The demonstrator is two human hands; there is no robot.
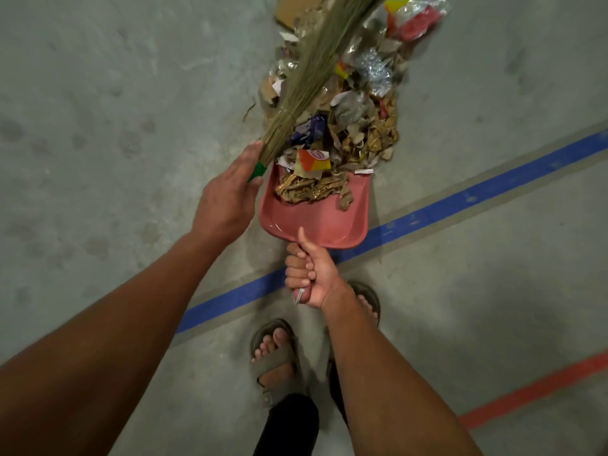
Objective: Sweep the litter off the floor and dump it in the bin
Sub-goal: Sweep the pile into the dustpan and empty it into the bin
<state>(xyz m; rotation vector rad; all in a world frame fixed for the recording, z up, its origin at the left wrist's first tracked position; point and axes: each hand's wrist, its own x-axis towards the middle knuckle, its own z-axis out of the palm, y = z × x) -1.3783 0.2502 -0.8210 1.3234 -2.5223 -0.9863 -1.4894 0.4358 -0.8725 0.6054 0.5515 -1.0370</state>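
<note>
A pink dustpan (329, 225) lies flat on the concrete floor, its mouth facing away from me. Crumpled brown paper and wrappers fill its front half. My right hand (309, 274) grips the dustpan's handle, thumb pointing up along it. A long pile of litter (358, 103), made of cardboard scraps, clear plastic and coloured wrappers, stretches from the pan's mouth to the top of the view. My left hand (227, 195) holds a grass broom (316, 57) by its green-bound neck. The bristles lie over the left side of the pile. No bin is in view.
A blue tape line (460, 199) runs diagonally across the floor under the dustpan's rear. A red tape line (533, 393) crosses the lower right. My sandalled feet (276, 357) stand just behind the pan. A flat cardboard piece (296, 8) lies at the pile's far end.
</note>
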